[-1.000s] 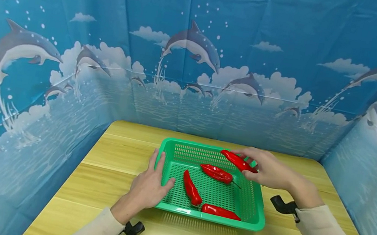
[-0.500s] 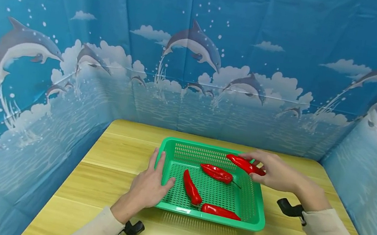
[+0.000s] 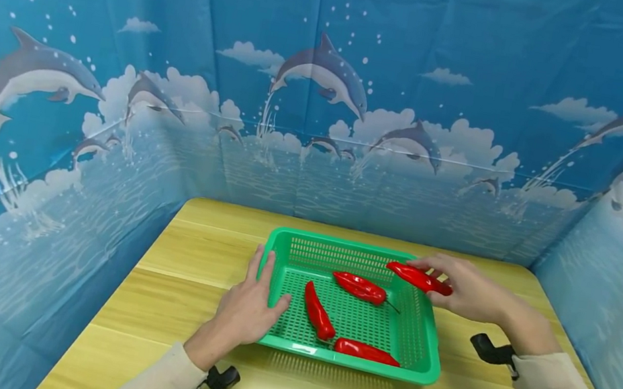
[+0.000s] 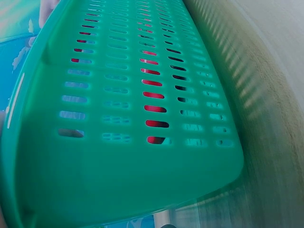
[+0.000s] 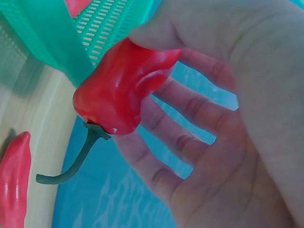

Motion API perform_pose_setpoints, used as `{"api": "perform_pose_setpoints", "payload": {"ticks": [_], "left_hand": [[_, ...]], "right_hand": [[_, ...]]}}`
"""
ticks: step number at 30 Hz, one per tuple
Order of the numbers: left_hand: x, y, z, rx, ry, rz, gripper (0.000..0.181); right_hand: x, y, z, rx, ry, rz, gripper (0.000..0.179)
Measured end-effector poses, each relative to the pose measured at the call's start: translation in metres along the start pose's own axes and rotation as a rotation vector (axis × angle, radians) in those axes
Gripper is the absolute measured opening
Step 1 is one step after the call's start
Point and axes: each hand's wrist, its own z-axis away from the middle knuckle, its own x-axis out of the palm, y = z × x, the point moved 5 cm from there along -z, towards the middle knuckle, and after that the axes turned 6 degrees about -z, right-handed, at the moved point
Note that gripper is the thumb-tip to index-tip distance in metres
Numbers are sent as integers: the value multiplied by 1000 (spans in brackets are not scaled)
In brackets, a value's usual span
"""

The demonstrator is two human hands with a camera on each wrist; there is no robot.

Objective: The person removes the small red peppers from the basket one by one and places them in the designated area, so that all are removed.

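Observation:
A green plastic basket [image 3: 346,362] stands on the wooden table, with three red chili peppers lying in it: an upper pepper [image 3: 359,288], a slanting pepper [image 3: 318,313] and a front pepper [image 3: 367,352]. My right hand [image 3: 470,293] pinches another red pepper [image 5: 121,88] between thumb and fingers, above the basket's right back corner. Its green stem [image 5: 76,164] hangs free in the right wrist view. My left hand [image 3: 247,307] lies with fingers extended over the basket's left rim. The left wrist view is filled by the slotted basket wall [image 4: 114,175], with red showing through.
One more red pepper [image 5: 14,180] lies on the table outside the basket in the right wrist view; in the head view it is hidden. The table [image 3: 186,249] is enclosed at the back and sides by a blue dolphin-print curtain [image 3: 313,181].
My right hand has carried the pepper to the right and slightly down, from over the basket's inside toward its right back corner. The left hand and basket have stayed in place.

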Motion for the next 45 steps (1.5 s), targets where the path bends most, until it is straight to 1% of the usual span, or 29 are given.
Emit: {"api": "perform_pose_setpoints", "payload": {"ticks": [10, 18, 26, 31, 38, 45], "left_hand": [[1, 0, -1, 0, -1, -8, 97], [2, 0, -2, -4, -5, -5, 97], [1, 0, -2, -6, -3, -6, 97], [0, 1, -2, -5, -5, -5, 96], [0, 1, -1, -4, -2, -9, 97], [0, 1, -1, -4, -2, -11, 97]], "right_hand": [[2, 15, 6, 13, 1, -9, 56], [2, 28, 11, 46, 2, -39, 57], [2, 41, 18, 57, 32, -53, 57], [2, 50, 23, 61, 37, -87, 60], [4, 61, 29, 64, 55, -134, 58], [6, 74, 37, 76, 75, -138, 58]]}}
